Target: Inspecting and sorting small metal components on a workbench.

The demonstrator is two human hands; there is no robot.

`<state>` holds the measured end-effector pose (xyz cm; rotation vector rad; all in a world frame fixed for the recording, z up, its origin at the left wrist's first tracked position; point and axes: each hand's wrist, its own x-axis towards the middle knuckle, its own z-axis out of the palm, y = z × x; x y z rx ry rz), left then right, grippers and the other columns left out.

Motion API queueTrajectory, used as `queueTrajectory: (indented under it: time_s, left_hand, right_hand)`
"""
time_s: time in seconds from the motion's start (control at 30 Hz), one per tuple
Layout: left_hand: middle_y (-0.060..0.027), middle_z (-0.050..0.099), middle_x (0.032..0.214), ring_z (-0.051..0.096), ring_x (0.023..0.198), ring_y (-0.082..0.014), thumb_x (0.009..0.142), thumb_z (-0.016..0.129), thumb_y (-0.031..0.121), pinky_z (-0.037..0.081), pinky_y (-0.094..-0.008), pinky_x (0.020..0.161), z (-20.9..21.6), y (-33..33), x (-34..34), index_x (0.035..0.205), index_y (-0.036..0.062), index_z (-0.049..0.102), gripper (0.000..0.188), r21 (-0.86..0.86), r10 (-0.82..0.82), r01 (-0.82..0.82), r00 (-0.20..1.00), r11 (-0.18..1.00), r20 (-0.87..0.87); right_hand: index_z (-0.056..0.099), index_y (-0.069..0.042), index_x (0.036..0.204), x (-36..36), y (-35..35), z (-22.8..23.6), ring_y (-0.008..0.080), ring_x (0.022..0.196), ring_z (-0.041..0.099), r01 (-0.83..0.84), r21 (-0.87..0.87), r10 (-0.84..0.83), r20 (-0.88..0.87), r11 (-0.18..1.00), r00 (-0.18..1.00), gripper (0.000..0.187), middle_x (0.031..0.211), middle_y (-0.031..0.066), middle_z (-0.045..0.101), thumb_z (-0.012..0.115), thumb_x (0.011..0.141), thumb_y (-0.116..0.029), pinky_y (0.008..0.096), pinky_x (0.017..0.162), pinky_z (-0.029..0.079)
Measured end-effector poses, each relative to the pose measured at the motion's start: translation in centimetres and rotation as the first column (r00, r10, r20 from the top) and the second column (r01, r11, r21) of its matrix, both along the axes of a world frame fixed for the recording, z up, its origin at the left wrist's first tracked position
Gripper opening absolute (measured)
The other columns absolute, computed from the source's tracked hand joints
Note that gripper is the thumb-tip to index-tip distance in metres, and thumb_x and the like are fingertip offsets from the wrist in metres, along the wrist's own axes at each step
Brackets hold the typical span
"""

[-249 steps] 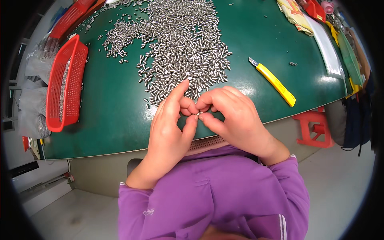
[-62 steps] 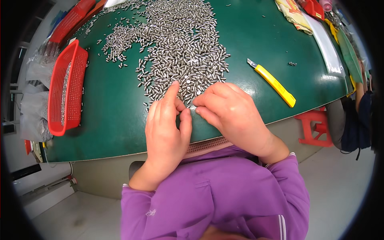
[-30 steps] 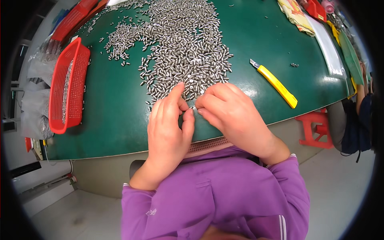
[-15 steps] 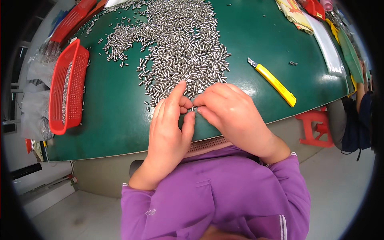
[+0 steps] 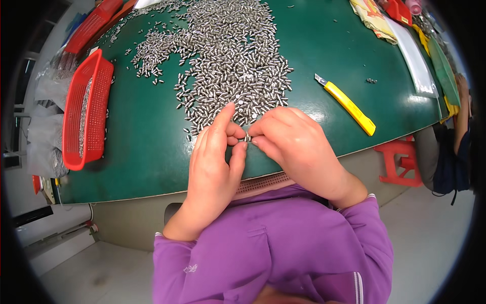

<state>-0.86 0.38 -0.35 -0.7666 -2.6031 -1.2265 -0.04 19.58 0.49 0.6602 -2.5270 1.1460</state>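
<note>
A few small bullet-shaped metal pieces (image 5: 247, 138) sit between my fingertips, just in front of the near end of a big spread of the same silvery pieces (image 5: 235, 55). My left hand (image 5: 213, 157) is closed in a pinch on them, thumb below and bent fingers above, with the index finger pointing up toward the pile. From the other side, my right hand (image 5: 301, 144) pinches at the same pieces with thumb and index finger. The fingers hide part of them, so how they are split between the hands is unclear.
A yellow utility knife (image 5: 349, 107), blade out, lies on the green tabletop (image 5: 136, 167) to the right. At left stands a red perforated basket (image 5: 96, 116) with metal pieces inside. A red stool (image 5: 397, 162) is beyond the table edge; another person's arm (image 5: 461, 116) shows far right.
My hands stay almost in place, still pinching; the metal pieces between the fingertips show slightly more. At the far right, the other person's arm has moved.
</note>
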Motion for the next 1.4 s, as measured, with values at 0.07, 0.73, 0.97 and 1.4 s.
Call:
queueTrajectory:
  time_s: [0.07,0.73,0.97,1.4]
  left_hand:
    - [-0.0094,0.065,0.098,0.062,0.087,-0.023,0.082,0.071,-0.011,0.052,-0.0367,0.082,-0.08,0.01,0.0,0.149,-0.0001,0.045,0.072,0.007,-0.001,0.001,1.0,1.0,0.003]
    - [-0.0097,0.067,0.092,0.065,0.083,-0.0225,0.083,0.072,-0.011,0.055,-0.0353,0.075,0.29,0.47,-0.33,0.149,-0.0033,0.043,0.073,0.064,-0.001,-0.001,0.999,0.998,0.041]
    - [-0.0089,0.066,0.091,0.064,0.081,-0.0223,0.081,0.072,-0.011,0.054,-0.0361,0.076,0.18,0.4,-0.31,0.148,-0.003,0.044,0.073,0.037,-0.006,0.004,1.0,0.999,0.03]
    - [-0.0084,0.065,0.092,0.062,0.085,-0.0228,0.082,0.072,-0.01,0.053,-0.0371,0.08,0.04,0.24,0.16,0.148,-0.0012,0.044,0.073,0.024,0.007,-0.009,0.998,1.0,0.059]
  right_hand:
    - [0.067,-0.004,0.097,-0.03,0.06,0.05,0.0315,0.088,0.065,-0.001,0.002,0.001,-0.017,1.0,1.0,0.018,0.092,0.0097,0.066,0.076,0.081,-0.003,0.0428,0.078,0.052]
    - [0.07,-0.005,0.093,0.0,-0.44,-0.22,0.0313,0.078,0.064,0.091,-0.064,-0.092,-0.023,0.994,0.995,0.015,0.084,0.0094,0.066,0.077,0.08,-0.004,0.0429,0.07,0.052]
    - [0.066,-0.006,0.092,-0.04,-0.41,0.03,0.0306,0.081,0.063,0.064,-0.038,-0.065,-0.002,0.997,0.998,0.016,0.087,0.0082,0.065,0.077,0.08,-0.003,0.0425,0.072,0.051]
    - [0.063,-0.006,0.092,-0.15,-0.4,-0.61,0.0315,0.084,0.06,0.017,-0.07,-0.017,-0.006,0.997,1.0,0.017,0.09,0.0091,0.06,0.073,0.078,-0.002,0.043,0.073,0.05]
